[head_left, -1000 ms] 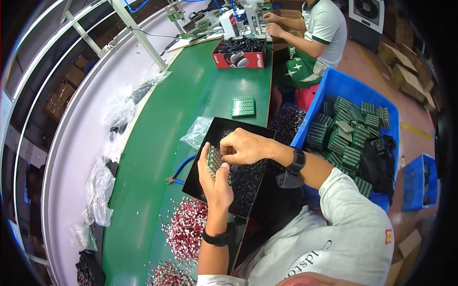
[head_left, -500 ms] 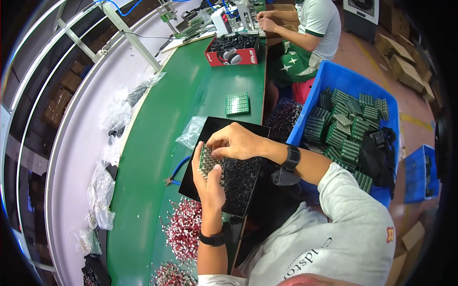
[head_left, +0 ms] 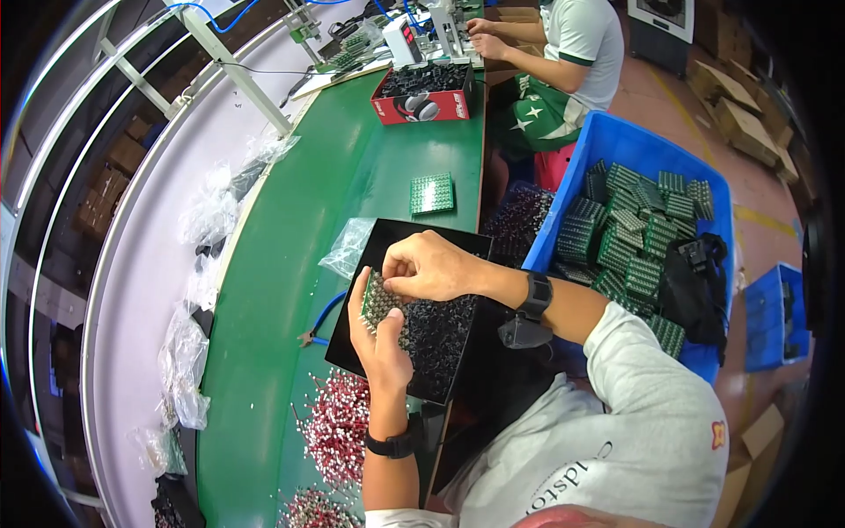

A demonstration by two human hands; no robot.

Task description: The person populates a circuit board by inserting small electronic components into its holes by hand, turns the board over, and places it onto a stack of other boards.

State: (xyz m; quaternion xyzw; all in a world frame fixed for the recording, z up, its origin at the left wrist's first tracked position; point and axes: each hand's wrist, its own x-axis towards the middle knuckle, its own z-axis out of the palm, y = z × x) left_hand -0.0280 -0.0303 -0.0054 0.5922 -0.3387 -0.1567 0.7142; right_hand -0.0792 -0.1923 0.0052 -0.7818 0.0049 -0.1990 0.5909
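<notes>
Bearing the work: green table [head_left: 255, 352], then open black box [head_left: 387, 239], set beneath both hands, presumably for easy reach. Clasping with left hand [head_left: 384, 354], thumb opposing fingers, likely for steadiness; bending right hand [head_left: 436, 267] fingertips inward, cannot tell whether pinching anything. Locating green component board [head_left: 378, 302] within left grip, just below-left of right fingertips, above small black pieces [head_left: 440, 348].

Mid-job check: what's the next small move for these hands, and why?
I'd probably lift the right hand slightly off the board: its bent fingers hide part of it, so the contact there can't be judged. The left hand grips the board between thumb and fingers, above the black box of small black pieces.
</notes>
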